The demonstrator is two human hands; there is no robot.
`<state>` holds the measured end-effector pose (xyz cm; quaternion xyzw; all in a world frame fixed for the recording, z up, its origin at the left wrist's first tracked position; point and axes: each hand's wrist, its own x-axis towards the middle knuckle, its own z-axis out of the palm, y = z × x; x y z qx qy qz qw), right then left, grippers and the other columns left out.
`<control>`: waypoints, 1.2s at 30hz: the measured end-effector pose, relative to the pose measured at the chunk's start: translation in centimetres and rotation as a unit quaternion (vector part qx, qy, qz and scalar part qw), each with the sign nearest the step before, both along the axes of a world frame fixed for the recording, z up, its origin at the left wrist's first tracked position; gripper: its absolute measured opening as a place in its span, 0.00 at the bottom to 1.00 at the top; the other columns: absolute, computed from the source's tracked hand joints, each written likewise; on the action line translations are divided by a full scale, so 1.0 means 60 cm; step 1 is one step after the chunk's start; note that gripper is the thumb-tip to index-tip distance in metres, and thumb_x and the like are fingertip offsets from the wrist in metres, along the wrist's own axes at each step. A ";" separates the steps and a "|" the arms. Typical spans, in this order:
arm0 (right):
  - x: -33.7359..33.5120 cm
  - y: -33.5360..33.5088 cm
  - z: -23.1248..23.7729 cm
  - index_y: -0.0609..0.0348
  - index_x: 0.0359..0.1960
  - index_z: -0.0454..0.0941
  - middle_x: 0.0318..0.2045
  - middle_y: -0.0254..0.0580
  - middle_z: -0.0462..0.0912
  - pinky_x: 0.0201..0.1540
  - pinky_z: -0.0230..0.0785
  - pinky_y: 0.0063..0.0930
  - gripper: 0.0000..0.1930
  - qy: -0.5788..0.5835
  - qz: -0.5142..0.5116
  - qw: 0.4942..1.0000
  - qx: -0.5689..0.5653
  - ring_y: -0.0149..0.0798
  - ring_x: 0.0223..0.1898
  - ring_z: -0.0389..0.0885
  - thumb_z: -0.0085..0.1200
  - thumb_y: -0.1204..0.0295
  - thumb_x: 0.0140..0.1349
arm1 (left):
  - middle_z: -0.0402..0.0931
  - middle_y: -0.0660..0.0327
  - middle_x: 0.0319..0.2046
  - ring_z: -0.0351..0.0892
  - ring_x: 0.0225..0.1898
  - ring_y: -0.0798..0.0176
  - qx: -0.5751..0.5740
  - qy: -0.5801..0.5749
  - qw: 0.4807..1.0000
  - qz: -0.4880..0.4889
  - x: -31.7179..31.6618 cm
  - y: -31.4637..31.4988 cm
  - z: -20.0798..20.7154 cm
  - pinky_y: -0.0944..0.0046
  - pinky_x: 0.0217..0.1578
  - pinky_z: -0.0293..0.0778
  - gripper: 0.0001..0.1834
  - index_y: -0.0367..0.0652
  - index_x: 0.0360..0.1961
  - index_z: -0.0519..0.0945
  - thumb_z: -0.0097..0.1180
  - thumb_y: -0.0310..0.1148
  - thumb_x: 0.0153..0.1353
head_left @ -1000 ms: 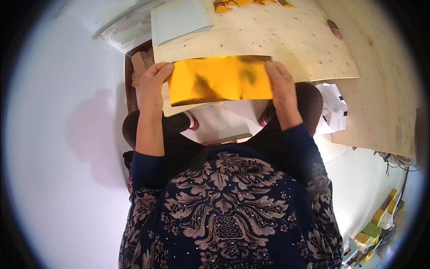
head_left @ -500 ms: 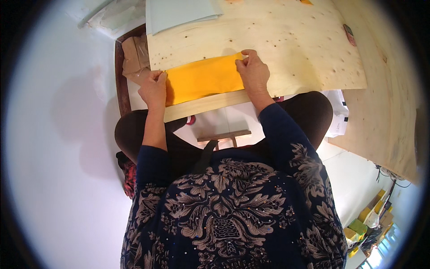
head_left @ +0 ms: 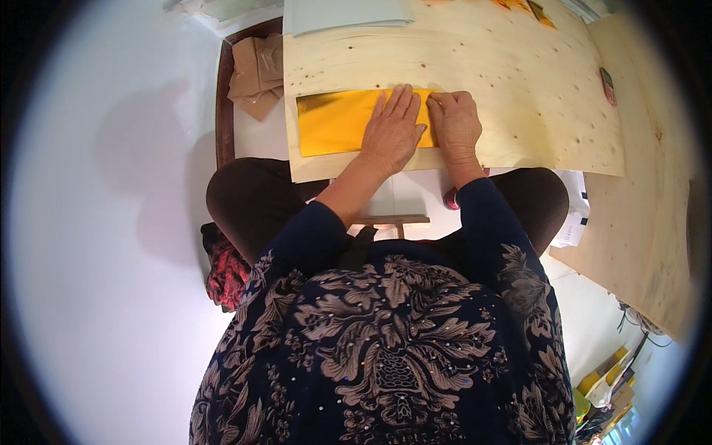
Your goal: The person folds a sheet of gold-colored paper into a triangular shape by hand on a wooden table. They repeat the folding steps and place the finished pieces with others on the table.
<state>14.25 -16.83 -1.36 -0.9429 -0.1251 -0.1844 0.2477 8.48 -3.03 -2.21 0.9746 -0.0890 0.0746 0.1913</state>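
A shiny gold paper strip (head_left: 334, 122) lies flat along the near edge of the wooden table (head_left: 519, 96). Its left end looks dark with reflection. My left hand (head_left: 391, 130) rests on the strip right of its middle, fingers stretched out and pointing away from me. Close beside it, my right hand (head_left: 456, 124) is at the strip's right end, its fingers curled and pinching the paper's edge there. My palm and fingers cover part of the paper's right half.
Pale grey sheets (head_left: 345, 16) lie at the table's far left. A small red and dark handheld device (head_left: 608, 87) is on the right side. Brown cardboard pieces (head_left: 258, 70) sit left of the table. A gold piece (head_left: 540, 13) lies at the far edge.
My left hand has let go of the strip's left end and moved right to lie flat on it. The strip now lies flat on the table; my right hand stays at its right end.
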 end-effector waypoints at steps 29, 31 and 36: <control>-0.027 0.066 -0.010 0.61 0.69 0.59 0.71 0.50 0.55 0.73 0.33 0.49 0.36 0.019 0.171 0.967 -0.189 0.45 0.74 0.48 0.38 0.47 0.68 | 0.48 0.45 0.72 0.44 0.74 0.48 0.107 0.011 0.978 0.180 -0.059 0.158 -0.007 0.42 0.70 0.36 0.38 0.33 0.70 0.55 0.44 0.50 0.67; -0.024 0.053 -0.007 0.61 0.68 0.59 0.71 0.49 0.55 0.73 0.34 0.48 0.35 0.021 0.181 0.962 -0.202 0.45 0.73 0.48 0.38 0.47 0.69 | 0.48 0.45 0.72 0.43 0.74 0.48 0.107 -0.001 0.980 0.166 -0.060 0.160 0.001 0.42 0.70 0.36 0.39 0.33 0.70 0.55 0.45 0.51 0.67; -0.021 0.046 -0.015 0.61 0.67 0.63 0.70 0.49 0.57 0.73 0.37 0.49 0.33 0.001 0.185 0.966 -0.183 0.46 0.73 0.50 0.40 0.49 0.69 | 0.49 0.46 0.72 0.45 0.74 0.49 0.118 -0.003 0.979 0.163 -0.041 0.132 0.024 0.42 0.70 0.37 0.40 0.34 0.69 0.56 0.46 0.52 0.66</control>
